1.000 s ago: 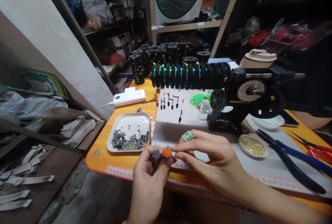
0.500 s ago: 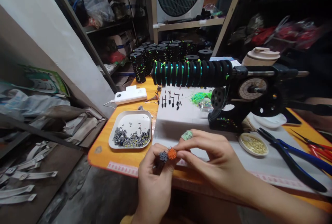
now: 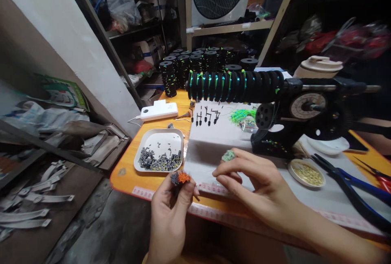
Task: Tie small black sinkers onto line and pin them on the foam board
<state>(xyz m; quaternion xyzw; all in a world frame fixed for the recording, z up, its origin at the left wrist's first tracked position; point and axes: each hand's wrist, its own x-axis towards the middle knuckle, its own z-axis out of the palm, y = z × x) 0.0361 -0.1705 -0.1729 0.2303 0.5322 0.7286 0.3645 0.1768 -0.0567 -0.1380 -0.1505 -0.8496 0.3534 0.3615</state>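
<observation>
In the head view, my left hand (image 3: 171, 211) is closed around two bundles of thin stalks just past the table's front edge. One is an orange-tipped bundle (image 3: 184, 177), the other a dark grey-blue-tipped bundle (image 3: 175, 179) pressed beside it. My right hand (image 3: 250, 178) hovers over the white sheet, thumb and forefinger slightly apart. Its rear fingers hold a pale green-tipped bundle (image 3: 228, 156), whose lower part is hidden. A white tray (image 3: 143, 141) of small dark and yellowish tubes stands behind my left hand.
A black hand-cranked winder (image 3: 271, 125) carries a ridged roller (image 3: 235, 86) wound with green cord. Black spools (image 3: 169, 78) crowd the back. Pliers (image 3: 345, 182) and a dish of gold bits (image 3: 307, 173) lie right. A white power bank (image 3: 159, 111) sits left.
My hands have drawn apart. The left moved left and slightly down with the orange and grey bundles tilted; the right let go of them and keeps the green one. The view shifted slightly.
</observation>
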